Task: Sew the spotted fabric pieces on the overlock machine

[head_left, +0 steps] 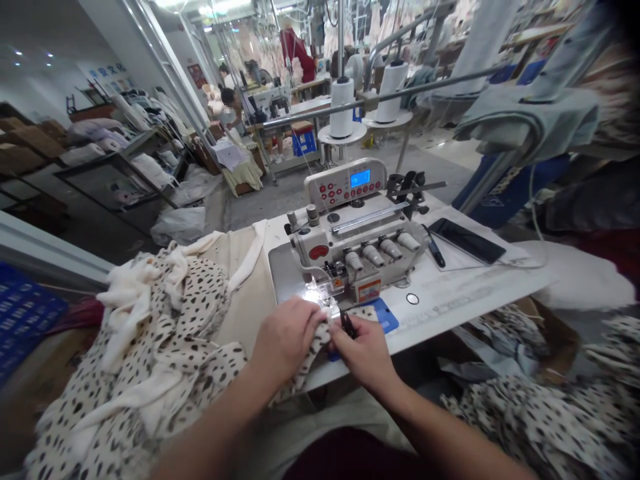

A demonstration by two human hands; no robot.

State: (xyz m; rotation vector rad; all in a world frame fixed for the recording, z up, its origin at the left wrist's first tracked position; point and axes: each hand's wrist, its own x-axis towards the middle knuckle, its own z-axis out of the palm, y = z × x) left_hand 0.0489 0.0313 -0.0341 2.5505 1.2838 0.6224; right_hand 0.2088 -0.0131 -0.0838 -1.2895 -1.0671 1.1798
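A white sewing machine (pixel 360 230) with a lit needle area stands on the white table. Just in front of its presser area, my left hand (pixel 287 337) pinches the edge of a cream fabric with black spots (pixel 316 347). Close beside it on the right, my right hand (pixel 363 343) has its fingers closed on the same fabric edge and on small dark snips (pixel 346 323). The fabric hangs over the table's front edge between my hands. A larger heap of spotted fabric (pixel 185 320) lies on the left.
A black phone (pixel 467 240) and a dark-handled tool (pixel 435 248) lie right of the machine. Thread cones (pixel 342 107) stand behind it under a metal bar. More spotted fabric (pixel 545 413) is piled at lower right. People work in the background.
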